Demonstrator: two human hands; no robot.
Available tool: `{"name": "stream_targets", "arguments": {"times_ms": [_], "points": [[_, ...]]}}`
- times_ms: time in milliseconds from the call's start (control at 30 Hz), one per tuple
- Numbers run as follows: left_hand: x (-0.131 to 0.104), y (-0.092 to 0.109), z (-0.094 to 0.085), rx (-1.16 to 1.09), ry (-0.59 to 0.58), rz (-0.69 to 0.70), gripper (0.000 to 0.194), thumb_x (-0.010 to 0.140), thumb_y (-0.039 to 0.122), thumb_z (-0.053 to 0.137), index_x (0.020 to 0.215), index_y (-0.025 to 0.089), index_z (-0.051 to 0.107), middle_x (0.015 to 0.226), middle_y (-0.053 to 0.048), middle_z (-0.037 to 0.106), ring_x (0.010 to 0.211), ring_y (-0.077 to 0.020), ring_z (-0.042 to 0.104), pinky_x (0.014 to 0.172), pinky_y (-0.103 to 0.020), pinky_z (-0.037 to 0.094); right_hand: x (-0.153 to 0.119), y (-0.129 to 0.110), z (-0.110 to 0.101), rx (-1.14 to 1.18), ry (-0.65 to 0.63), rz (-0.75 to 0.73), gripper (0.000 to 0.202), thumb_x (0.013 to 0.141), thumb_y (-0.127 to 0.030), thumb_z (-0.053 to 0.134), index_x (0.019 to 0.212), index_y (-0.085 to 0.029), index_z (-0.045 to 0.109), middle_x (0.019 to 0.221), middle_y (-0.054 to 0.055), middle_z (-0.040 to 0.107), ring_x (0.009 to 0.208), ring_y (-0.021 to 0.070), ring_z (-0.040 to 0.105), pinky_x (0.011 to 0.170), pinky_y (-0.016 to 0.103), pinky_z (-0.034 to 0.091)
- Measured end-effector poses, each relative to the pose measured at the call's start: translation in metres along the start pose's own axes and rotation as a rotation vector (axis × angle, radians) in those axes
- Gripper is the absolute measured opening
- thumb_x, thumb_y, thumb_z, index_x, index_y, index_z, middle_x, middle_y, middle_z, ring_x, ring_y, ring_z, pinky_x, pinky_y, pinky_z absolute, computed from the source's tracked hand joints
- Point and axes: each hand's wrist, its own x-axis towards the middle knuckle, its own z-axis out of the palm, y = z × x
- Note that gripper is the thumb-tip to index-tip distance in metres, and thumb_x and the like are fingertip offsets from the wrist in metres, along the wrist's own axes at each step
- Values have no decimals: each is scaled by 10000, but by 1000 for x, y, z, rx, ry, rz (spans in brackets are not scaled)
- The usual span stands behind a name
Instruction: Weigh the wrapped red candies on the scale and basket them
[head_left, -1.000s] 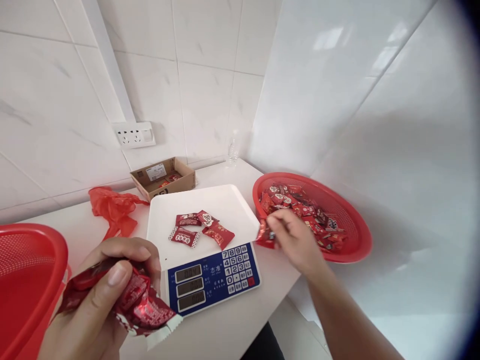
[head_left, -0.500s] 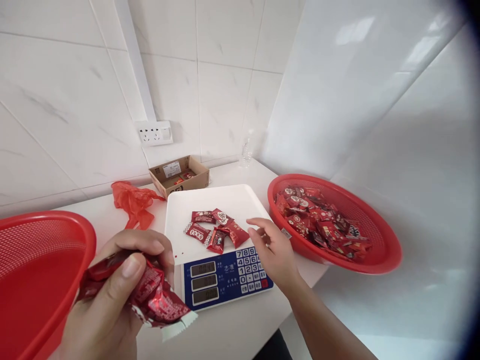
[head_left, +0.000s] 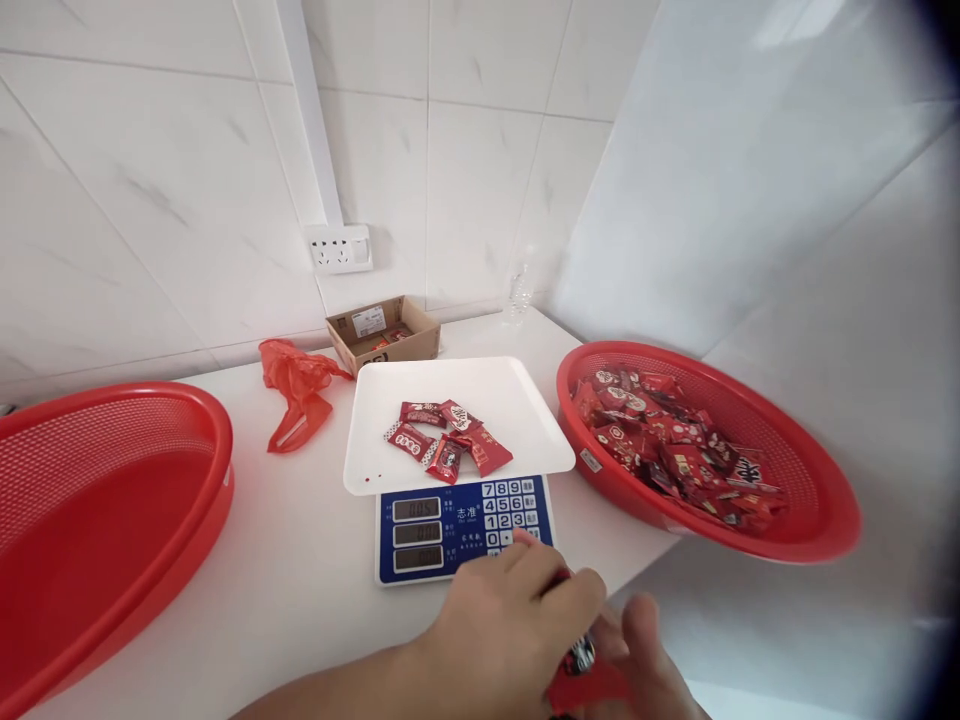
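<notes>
Near the bottom edge, my left hand (head_left: 517, 615) reaches across to the right, its fingers curled over red wrapped candies (head_left: 579, 658). Against it is my right hand (head_left: 660, 665), thumb raised and fingers curved around the lower part of the same red bundle, much of it hidden. Just beyond the hands stands a blue and white digital scale (head_left: 465, 548), its lower keys covered by my left hand. On the scale's white tray (head_left: 457, 380) several red wrapped candies (head_left: 487, 452) lie in a loose cluster.
A red basket (head_left: 817, 510) heaped with wrapped candies stands at the right, over the table's edge. Another red basket (head_left: 214, 440) is at the left. Behind are a red plastic bag (head_left: 300, 385), a cardboard box (head_left: 409, 350) and a clear bottle (head_left: 517, 298).
My left hand has swung right with the candies and now meets my right hand, which has drawn down from the tray's edge. The view has shifted left. The cluster on the tray looks unchanged.
</notes>
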Motion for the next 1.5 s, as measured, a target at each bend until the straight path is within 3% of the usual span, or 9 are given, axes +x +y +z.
{"name": "stream_targets", "arguments": {"times_ms": [100,200,367,600,867,1033,1133,1300,1500], "points": [[-3,7,7,146,-11,-7,537,702,209,711,1205,198,523,1017,-67,672,827,-251,657,660,-365,570,-16,10,-11,-8,-4,20,692,630,-769,728,1187,-362,671,1061,58,741,998,315,707,872,529,519],[-7,17,16,239,-96,-26,663,710,217,693,1324,165,450,1037,-107,656,875,-296,651,685,-412,585,-25,22,-15,-1,42,22,563,701,-707,728,1130,-345,694,963,45,756,882,272,730,824,500,546],[-19,33,31,146,-113,-104,860,712,203,692,1478,133,307,1175,-171,638,1031,-344,627,848,-493,573,-33,32,-10,56,182,23,310,810,-524,756,1051,-332,727,799,-16,733,666,147,702,666,299,558],[-36,39,43,-38,-35,-138,796,807,299,725,1504,175,361,1282,-172,612,1135,-334,612,985,-505,522,-43,29,-2,19,224,48,570,814,-451,786,1345,-393,586,892,-19,736,564,81,627,554,203,540],[-40,37,33,-138,-91,-191,926,751,432,818,1517,142,384,1329,-217,602,1200,-373,596,1007,-558,511,-33,30,14,-67,295,-7,703,869,-433,722,1481,-482,378,1180,15,684,367,10,468,402,240,553],[-40,32,8,-220,-177,-201,1003,724,461,833,1534,129,344,1504,-256,468,1388,-382,450,1113,-562,416,-25,24,14,-79,319,-33,606,847,-431,746,1400,-398,498,946,16,716,553,127,632,376,198,506],[-35,18,-19,-158,-206,-241,945,796,523,745,1552,162,307,1614,-252,298,1490,-403,271,1143,-613,346,-18,8,10,-39,282,-72,484,817,-457,771,1255,-332,606,762,12,692,582,142,632,377,161,460],[-10,-40,-64,99,-59,-349,832,898,583,582,1566,204,261,1669,-195,177,1541,-364,57,1197,-620,218,-8,-16,-4,-38,327,-191,424,777,-436,802,1152,-316,645,936,44,704,663,154,633,350,150,432],[31,-106,-76,182,-104,-421,962,844,746,499,1566,160,255,1666,-223,153,1534,-403,-11,1206,-633,130,4,-22,-8,-48,311,-188,541,776,-482,794,1241,-295,592,794,43,681,655,168,615,363,154,434]]}}
